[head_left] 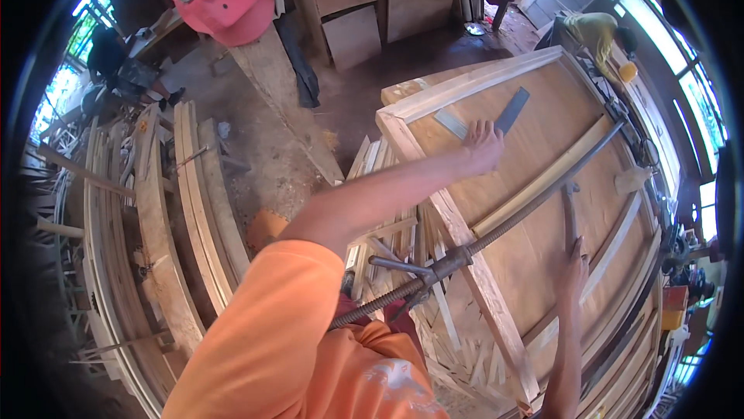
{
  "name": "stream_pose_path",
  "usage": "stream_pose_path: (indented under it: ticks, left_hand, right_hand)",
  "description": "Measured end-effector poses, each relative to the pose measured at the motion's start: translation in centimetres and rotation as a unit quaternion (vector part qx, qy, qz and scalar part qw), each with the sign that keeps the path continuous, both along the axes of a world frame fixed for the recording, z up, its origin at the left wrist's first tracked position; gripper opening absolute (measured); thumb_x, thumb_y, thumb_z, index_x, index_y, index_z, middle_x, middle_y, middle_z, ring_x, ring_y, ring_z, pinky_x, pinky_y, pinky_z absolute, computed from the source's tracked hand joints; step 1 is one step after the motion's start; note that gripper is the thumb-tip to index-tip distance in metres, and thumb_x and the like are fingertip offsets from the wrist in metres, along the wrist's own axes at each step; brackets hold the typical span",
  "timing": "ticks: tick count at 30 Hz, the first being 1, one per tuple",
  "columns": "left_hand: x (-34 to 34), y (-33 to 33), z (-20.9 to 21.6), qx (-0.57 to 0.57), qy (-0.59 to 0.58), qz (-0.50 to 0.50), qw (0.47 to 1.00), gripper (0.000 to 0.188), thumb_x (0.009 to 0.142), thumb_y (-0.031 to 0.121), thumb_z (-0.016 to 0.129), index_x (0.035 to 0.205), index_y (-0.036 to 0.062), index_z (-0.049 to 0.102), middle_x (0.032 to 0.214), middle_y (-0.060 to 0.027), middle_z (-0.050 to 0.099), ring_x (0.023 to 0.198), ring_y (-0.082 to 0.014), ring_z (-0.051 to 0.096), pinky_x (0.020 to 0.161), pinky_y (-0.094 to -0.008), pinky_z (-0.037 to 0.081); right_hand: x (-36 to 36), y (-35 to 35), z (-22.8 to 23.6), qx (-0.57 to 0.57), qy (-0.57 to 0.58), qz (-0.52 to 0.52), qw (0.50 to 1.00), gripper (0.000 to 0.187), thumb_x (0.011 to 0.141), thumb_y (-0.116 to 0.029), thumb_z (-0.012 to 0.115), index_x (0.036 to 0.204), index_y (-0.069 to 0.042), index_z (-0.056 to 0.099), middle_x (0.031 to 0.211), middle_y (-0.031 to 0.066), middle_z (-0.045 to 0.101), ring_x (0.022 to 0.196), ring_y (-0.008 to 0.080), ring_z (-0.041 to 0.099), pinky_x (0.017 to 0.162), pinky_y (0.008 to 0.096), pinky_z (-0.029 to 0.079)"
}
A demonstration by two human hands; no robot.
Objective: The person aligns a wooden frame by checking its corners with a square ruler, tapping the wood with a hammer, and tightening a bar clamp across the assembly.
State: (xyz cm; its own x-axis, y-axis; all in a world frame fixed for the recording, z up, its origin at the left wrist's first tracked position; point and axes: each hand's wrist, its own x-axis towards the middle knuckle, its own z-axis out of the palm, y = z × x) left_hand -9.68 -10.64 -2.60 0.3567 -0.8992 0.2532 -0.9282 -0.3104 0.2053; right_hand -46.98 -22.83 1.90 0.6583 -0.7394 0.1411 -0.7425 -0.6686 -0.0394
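My left hand (pixel 482 146) reaches over a wooden frame (pixel 488 295) and grips a try square (pixel 513 111) with a dark arm and a paler arm, lying over the brown panel (pixel 542 140) inside the frame. Lower on the panel, my right hand (pixel 574 265) is closed round the end of a slim, dark-handled tool that looks like a hammer (pixel 570 213). A long bar clamp (pixel 511 221) with a threaded screw spans the frame between my hands. Alongside its bar runs a wooden strip (pixel 542 175).
Long boards (pixel 198 210) are stacked at the left. Offcuts (pixel 473 357) lie below the frame. A pink cap (pixel 221 0) hangs near the top by a plank (pixel 287 86). One person (pixel 589 35) bends over work at the far right; another (pixel 124 70) sits far left.
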Motion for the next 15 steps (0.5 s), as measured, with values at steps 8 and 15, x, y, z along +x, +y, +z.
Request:
stream_pose_path:
  ticks: [8, 15]
  left_hand:
    - [-0.2, -1.0, 3.0, 0.082, 0.161, 0.123, 0.976, 0.026, 0.075, 0.018, 0.08, 0.094, 0.0005, 0.078, 0.109, -0.02, 0.078, 0.107, -0.0383, 0.075, 0.091, -0.0544, 0.057]
    - [2.0, 4.6, 10.1, 0.169, 0.088, -0.055, 0.98, 0.053, 0.083, 0.031, 0.088, 0.122, 0.0048, 0.066, 0.116, -0.018, 0.067, 0.114, -0.0384, 0.064, 0.093, -0.0545, 0.047]
  right_hand:
    - [1.1, 1.4, 0.7, -0.089, -0.079, 0.056, 0.991, 0.062, 0.096, -0.012, 0.067, 0.151, 0.007, 0.047, 0.122, 0.0298, 0.059, 0.109, 0.0454, 0.059, 0.095, 0.0524, 0.048]
    - [6.4, 6.9, 11.6, 0.008, -0.203, 0.17, 0.964, 0.068, 0.095, -0.011, 0.073, 0.155, 0.003, 0.044, 0.14, 0.0256, 0.055, 0.128, 0.0453, 0.054, 0.105, 0.0508, 0.046]
